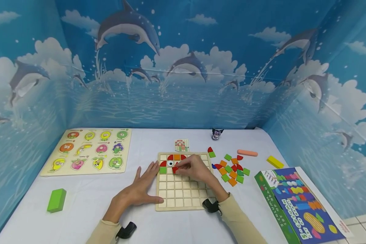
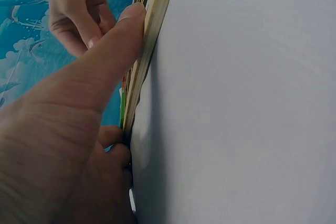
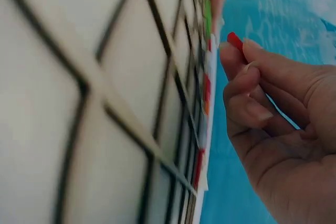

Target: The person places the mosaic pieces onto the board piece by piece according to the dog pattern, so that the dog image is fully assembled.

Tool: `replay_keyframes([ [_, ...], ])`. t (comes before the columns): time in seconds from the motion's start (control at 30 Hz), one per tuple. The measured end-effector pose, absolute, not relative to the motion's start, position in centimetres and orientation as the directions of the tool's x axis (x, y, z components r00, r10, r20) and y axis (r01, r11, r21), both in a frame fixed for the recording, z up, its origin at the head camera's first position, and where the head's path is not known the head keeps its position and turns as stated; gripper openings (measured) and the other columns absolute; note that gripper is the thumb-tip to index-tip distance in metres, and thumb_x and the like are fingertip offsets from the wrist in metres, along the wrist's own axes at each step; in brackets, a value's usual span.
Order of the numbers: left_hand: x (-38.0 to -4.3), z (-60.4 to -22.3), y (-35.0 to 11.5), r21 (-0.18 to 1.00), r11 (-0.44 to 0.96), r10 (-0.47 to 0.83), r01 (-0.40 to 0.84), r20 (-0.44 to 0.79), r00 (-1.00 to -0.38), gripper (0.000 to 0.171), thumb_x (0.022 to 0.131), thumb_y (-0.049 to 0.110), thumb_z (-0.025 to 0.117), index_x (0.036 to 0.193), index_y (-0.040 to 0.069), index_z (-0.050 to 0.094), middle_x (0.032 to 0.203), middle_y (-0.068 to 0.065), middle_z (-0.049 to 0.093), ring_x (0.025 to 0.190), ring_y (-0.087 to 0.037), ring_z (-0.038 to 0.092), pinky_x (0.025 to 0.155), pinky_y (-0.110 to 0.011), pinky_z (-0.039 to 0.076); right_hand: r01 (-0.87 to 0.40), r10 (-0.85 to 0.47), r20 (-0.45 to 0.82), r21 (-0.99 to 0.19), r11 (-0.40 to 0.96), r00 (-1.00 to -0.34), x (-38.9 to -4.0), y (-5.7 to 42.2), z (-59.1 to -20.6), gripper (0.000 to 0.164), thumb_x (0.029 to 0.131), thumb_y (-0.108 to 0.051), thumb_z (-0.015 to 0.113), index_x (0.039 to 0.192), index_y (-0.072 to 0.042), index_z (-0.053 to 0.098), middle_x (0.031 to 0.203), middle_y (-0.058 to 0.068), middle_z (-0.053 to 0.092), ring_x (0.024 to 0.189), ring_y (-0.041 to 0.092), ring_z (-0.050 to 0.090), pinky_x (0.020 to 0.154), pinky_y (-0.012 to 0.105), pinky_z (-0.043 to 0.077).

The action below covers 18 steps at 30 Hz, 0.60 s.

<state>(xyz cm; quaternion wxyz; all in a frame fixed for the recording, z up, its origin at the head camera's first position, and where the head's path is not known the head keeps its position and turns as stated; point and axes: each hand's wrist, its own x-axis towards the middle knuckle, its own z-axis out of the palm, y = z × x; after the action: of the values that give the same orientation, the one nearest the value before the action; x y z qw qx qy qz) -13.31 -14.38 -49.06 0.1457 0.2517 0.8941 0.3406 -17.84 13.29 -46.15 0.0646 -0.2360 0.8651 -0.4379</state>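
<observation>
A square wooden grid board lies on the white table with a few coloured tiles in its upper left cells. Among these are a white tile with a black eye dot, a green square and an orange square. Over the upper cells, my right hand pinches a small red tile between thumb and index finger. My left hand lies spread at the board's left side, thumb on the lower left corner and fingertips near the upper left edge.
Loose red, green and orange tiles are scattered right of the board. Behind it lies a small pattern card. A fruit puzzle board and green block are leftward; a game box, yellow block and orange stick rightward.
</observation>
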Motion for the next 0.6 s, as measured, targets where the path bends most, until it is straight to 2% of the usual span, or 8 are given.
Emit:
replay_keyframes([
  [0.27, -13.3, -49.2, -14.3, 0.681, 0.639, 0.558, 0.358, -0.090, -0.825, 0.128, 0.083, 0.050, 0.092, 0.173, 0.004, 0.014, 0.182, -0.011, 0.006, 0.168, -0.031, -0.002, 0.130, -0.062, -0.017, -0.391, -0.457, 0.138, -0.756, 0.525, -0.879, -17.6, 11.5, -46.6, 0.010, 0.093, -0.001, 0.084, 0.102, 0.002, 0.085, 0.091, 0.008, 0.082, 0.071, 0.004, 0.067, 0.063, 0.020, 0.057],
  [0.6, -13.3, -49.1, -14.4, 0.673, 0.648, 0.555, 0.358, -0.094, -0.827, 0.128, 0.083, 0.051, 0.092, 0.173, 0.004, 0.014, 0.182, -0.011, 0.006, 0.168, -0.031, -0.003, 0.130, -0.063, -0.017, -0.420, -0.450, 0.137, -0.661, 0.621, -0.882, -17.5, 10.1, -45.7, 0.004, 0.089, 0.005, 0.082, 0.089, 0.001, 0.083, 0.073, 0.000, 0.070, 0.065, 0.007, 0.059, 0.059, 0.021, 0.053],
])
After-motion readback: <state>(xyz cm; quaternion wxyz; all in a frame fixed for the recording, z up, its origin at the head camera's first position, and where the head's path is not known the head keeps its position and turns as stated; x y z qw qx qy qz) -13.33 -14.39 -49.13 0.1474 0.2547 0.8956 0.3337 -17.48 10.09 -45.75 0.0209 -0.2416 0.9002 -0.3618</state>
